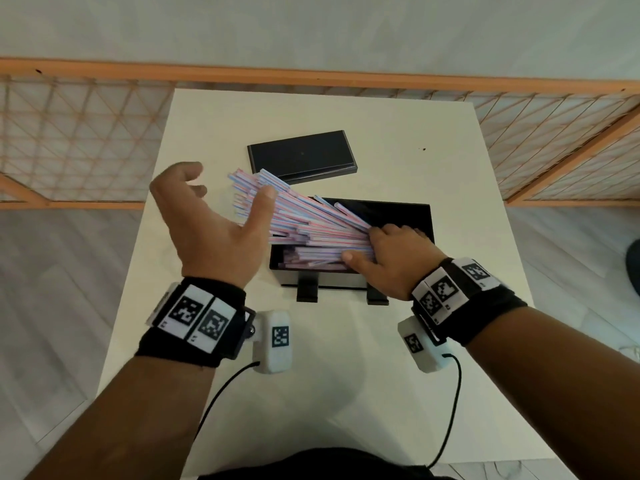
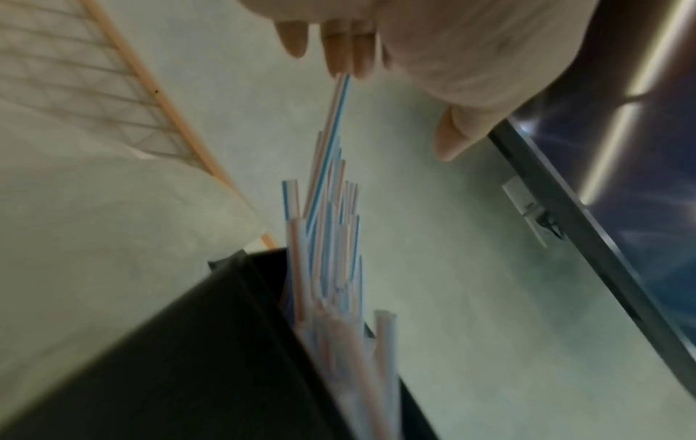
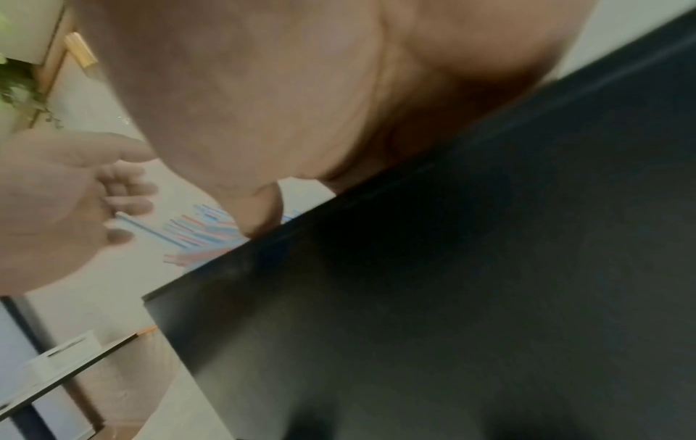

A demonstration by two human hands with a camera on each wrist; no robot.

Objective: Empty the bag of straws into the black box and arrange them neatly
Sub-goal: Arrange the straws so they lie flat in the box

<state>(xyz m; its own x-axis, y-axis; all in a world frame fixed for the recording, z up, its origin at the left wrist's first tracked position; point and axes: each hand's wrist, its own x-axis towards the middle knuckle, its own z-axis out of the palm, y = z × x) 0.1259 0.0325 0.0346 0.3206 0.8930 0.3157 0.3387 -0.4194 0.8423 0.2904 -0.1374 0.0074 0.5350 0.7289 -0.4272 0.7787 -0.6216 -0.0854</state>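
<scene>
Striped red, white and blue straws (image 1: pixel 304 220) fan out of the open black box (image 1: pixel 329 280) toward the upper left, over its left wall. My right hand (image 1: pixel 363 245) lies inside the box, thumb and curled fingers gripping the bundle's lower ends. My left hand (image 1: pixel 228 188) hovers open at the free ends, with its palm turned to them. In the left wrist view its fingertips (image 2: pixel 341 56) touch the tip of the longest straw (image 2: pixel 331 125). The right wrist view is mostly palm and the box wall (image 3: pixel 452 297). No bag is in view.
The box's black lid (image 1: pixel 301 155) lies flat on the white table (image 1: pixel 346 375) just behind the straws. A wooden lattice screen (image 1: pixel 69 133) runs behind and beside the table. A dark glossy panel (image 2: pixel 640 178) shows in the left wrist view.
</scene>
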